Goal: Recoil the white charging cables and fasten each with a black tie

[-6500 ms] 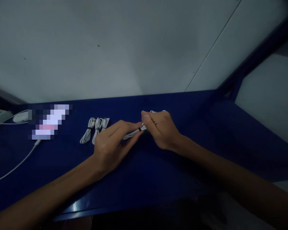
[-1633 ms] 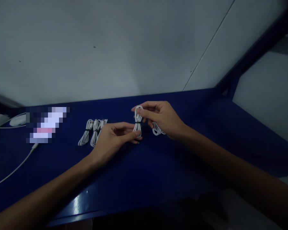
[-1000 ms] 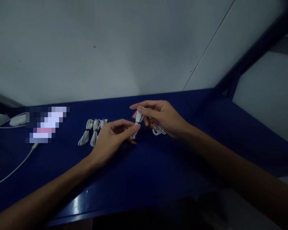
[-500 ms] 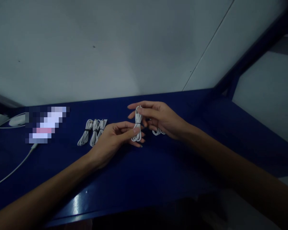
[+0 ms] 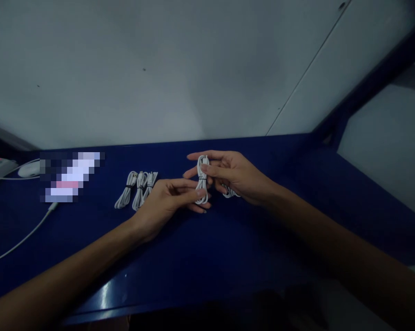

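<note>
Between my hands is a coiled white charging cable (image 5: 202, 181), bound at its middle with a black tie and held roughly upright above the blue table. My left hand (image 5: 169, 197) pinches its lower loops between thumb and fingers. Higher up, my right hand (image 5: 233, 172) grips the same bundle near its connector end, thumb across the front. Three similar bundled cables (image 5: 125, 191) lie side by side left of my left hand, which partly covers the rightmost. Another white cable bundle (image 5: 231, 192) rests behind my right hand, mostly hidden by it.
On the left of the blue table (image 5: 200, 262) lies a pixelated, lit phone-like object (image 5: 74, 177) with a white cord (image 5: 38, 230) plugged in. A white rounded device (image 5: 28, 169) sits beyond it. A grey wall (image 5: 176, 82) rises along the table's back edge.
The held cable has turned slightly, so more of its upper loop and connector shows. Both hands keep their grip. The whole view has shifted a little.
</note>
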`<action>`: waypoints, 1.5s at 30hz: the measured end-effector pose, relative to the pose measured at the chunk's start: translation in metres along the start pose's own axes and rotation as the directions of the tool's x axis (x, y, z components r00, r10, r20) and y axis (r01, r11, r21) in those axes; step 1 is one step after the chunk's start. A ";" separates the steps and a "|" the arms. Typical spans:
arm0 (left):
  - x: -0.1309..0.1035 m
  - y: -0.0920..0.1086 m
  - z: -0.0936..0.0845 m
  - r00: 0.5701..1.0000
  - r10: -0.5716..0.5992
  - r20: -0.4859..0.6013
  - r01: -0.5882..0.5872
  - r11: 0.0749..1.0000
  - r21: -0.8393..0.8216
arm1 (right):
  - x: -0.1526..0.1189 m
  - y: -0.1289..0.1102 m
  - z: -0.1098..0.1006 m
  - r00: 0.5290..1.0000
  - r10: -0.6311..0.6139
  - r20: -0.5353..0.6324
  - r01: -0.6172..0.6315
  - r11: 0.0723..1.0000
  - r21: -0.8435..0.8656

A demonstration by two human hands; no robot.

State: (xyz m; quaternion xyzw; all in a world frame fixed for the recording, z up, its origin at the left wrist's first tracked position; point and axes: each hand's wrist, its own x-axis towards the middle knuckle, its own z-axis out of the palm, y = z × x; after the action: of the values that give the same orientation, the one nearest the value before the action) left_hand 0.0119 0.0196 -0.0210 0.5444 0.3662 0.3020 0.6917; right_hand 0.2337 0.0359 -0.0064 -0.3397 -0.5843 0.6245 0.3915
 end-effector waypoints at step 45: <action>0.001 -0.002 0.001 0.996 0.071 -0.053 -0.074 0.996 -0.046 | -0.001 0.005 0.015 0.995 -0.063 -0.082 0.065 0.998 0.016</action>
State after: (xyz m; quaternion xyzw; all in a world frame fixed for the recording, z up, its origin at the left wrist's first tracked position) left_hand 0.0130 0.0196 -0.0228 0.5327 0.3565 0.3494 0.6834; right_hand 0.2202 0.0280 -0.0102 -0.3425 -0.5726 0.6026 0.4378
